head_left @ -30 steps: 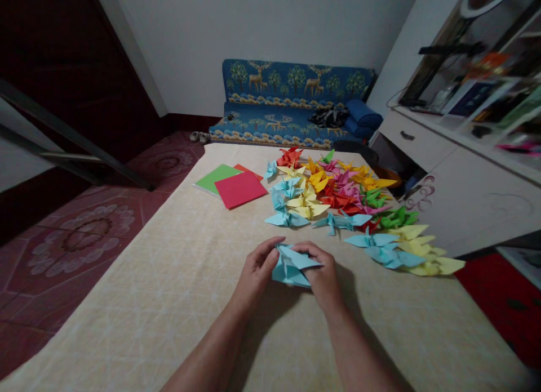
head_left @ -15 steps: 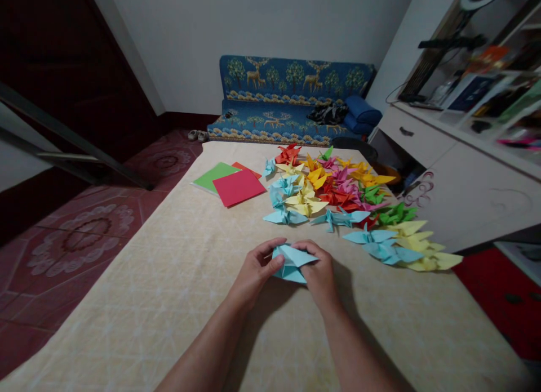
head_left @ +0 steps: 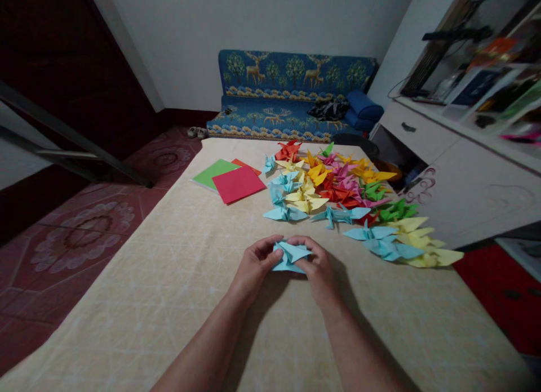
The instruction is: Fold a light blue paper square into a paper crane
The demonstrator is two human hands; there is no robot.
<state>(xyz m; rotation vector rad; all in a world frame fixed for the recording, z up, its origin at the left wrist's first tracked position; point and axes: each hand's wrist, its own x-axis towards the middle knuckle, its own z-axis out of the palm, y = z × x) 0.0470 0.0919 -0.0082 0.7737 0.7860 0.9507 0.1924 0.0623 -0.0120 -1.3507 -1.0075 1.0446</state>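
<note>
A light blue sheet of origami paper (head_left: pixel 291 257), partly folded with raised flaps, is held between both my hands just above the table. My left hand (head_left: pixel 257 262) is closed on its left side, thumb pressed on the front and fingers behind. On the right side, my right hand (head_left: pixel 315 262) grips the same paper, its thumb at a fold near the middle. Some fingertips are hidden behind the paper. Beyond my hands lie several folded paper cranes in many colours, the nearest a light blue crane (head_left: pixel 285 212).
Flat square sheets lie at the far left: a red sheet (head_left: pixel 239 183) over a green sheet (head_left: pixel 213 173) and an orange one. The cloth-covered table (head_left: pixel 169 302) has a white cabinet (head_left: pixel 473 183) to its right and a blue patterned sofa (head_left: pixel 274 113) behind it.
The light blue paper looks narrower, its upper flap pushed inward and folded down. My right thumb has shifted slightly, and both hands stay in nearly the same place.
</note>
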